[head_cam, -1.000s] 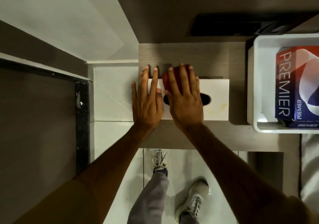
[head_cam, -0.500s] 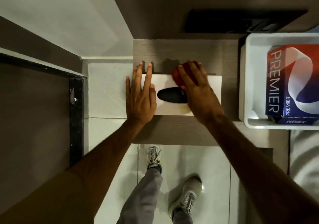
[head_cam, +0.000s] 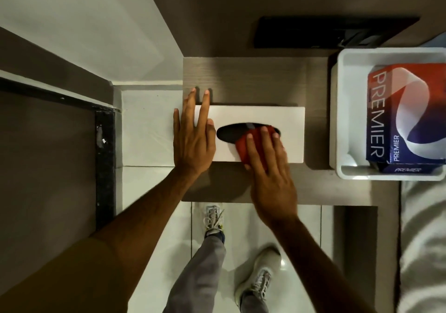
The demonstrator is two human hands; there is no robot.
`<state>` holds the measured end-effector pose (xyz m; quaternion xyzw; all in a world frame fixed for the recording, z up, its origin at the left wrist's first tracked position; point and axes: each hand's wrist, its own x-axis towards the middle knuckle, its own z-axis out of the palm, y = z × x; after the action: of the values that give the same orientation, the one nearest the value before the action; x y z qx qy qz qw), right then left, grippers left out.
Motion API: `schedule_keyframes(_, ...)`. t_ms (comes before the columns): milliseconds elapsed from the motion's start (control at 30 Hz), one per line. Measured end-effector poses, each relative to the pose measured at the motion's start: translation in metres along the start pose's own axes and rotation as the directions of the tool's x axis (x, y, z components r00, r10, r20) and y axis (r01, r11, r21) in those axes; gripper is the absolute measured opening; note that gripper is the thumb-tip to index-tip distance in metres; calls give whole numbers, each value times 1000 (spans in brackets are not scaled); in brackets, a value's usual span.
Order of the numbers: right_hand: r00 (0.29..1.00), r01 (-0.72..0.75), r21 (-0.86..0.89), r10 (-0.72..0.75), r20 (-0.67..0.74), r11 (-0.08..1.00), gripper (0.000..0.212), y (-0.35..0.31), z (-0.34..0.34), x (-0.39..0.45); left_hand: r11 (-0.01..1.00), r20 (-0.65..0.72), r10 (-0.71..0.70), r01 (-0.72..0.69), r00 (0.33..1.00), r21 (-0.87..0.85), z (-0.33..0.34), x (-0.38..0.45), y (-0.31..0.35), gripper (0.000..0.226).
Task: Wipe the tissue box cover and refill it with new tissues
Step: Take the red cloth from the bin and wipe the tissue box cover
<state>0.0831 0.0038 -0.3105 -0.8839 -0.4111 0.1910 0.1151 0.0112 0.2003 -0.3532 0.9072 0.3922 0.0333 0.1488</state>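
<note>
A white tissue box cover [head_cam: 287, 124] with a dark oval slot lies on a small wooden table [head_cam: 241, 81]. My left hand [head_cam: 193, 139] rests flat on the cover's left end, fingers spread. My right hand [head_cam: 270, 167] presses a red cloth [head_cam: 251, 141] against the cover's near edge, just right of the slot; the hand hides most of the cloth. A red, white and blue tissue pack marked PREMIER [head_cam: 407, 112] stands in a white bin [head_cam: 342, 110] to the right.
A dark flat object [head_cam: 313, 32] lies against the wall behind the table. My legs and white sneakers [head_cam: 258, 279] stand on the tiled floor below. A grey fabric surface [head_cam: 424, 240] fills the lower right. A dark door frame [head_cam: 103, 167] runs at the left.
My right hand slid the red cloth from the cover's far edge, first rightward, then back over the slot to the near edge. My left hand stayed on the left end.
</note>
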Motion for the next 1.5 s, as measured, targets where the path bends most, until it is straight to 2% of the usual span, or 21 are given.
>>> schedule_keyframes(100,985,-165,76,167,-30,983,63,22,-12,-15,1000,22,-4,4,1000,-4,4,-11,7,54)
schedule_keyframes(200,931,-346,125,357,-82,930,63,-11,-1,8,1000,12,-8,9,1000,-15,3,-3,9,54)
schedule_keyframes(233,938,-323,134,335,-88,937,64,-28,5,17,1000,13,-5,5,1000,-16,1,2,6,54)
schedule_keyframes(300,987,-126,107,135,-84,986,74,-50,15,22,1000,13,2,-1,1000,-15,-3,9,-1,54)
schedule_keyframes(367,998,64,47,-63,-15,997,80,-37,12,12,1000,17,3,-2,1000,-19,-3,7,-3,55)
schedule_keyframes(400,995,97,41,-98,13,994,76,-20,7,6,1000,18,4,-4,1000,-22,-1,4,-2,54)
schedule_keyframes(533,991,-123,87,127,-40,989,58,27,-15,-5,999,17,7,-6,1000,-33,4,-2,6,53)
schedule_keyframes(633,936,-324,148,340,-96,934,60,-6,-5,9,999,17,7,-7,1000,-38,1,3,4,53)
schedule_keyframes(700,961,-253,120,263,-84,960,66,-33,6,13,1000,15,5,-5,1000,-25,0,3,2,54)
schedule_keyframes(800,1000,8,68,-7,-8,998,74,-27,13,0,1000,15,-2,2,1000,-9,1,-1,-3,53)
schedule_keyframes(867,999,25,63,-26,21,998,69,-6,2,-10,1000,27,-3,4,1000,-16,2,-6,-1,53)
schedule_keyframes(933,990,-140,106,141,-3,984,62,8,-13,-8,1000,38,2,-1,999,-28,3,-7,4,54)
schedule_keyframes(1000,929,-346,197,364,-63,917,60,7,-20,16,999,43,11,-10,999,-43,3,-3,9,54)
schedule_keyframes(1067,897,-400,222,429,-105,889,62,-9,-18,53,999,40,1,1,999,-44,1,2,9,54)
schedule_keyframes(1133,938,-318,173,336,-89,932,68,-33,-12,84,999,39,-12,14,999,-37,-1,5,6,54)
schedule_keyframes(1200,992,-119,67,121,-40,991,76,-45,-7,96,999,45,-9,11,999,-42,-2,4,3,54)
schedule_keyframes(1300,993,120,-20,-120,25,993,69,-22,-9,90,1000,52,-17,18,999,-20,-3,0,-2,54)
schedule_keyframes(1333,995,92,-4,-92,23,996,66,-10,-13,87,1000,51,-20,21,998,-13,-3,0,-1,54)
schedule_keyframes(1400,988,-149,75,152,-30,986,63,0,-21,84,1000,44,-13,14,999,-16,-3,0,3,54)
schedule_keyframes(1467,925,-364,129,374,-71,923,65,-17,-22,92,1000,40,-6,7,999,-26,-5,3,5,55)
schedule_keyframes(1500,920,-376,130,387,-66,917,69,-33,-20,96,1000,40,-7,8,999,-25,-5,3,3,55)
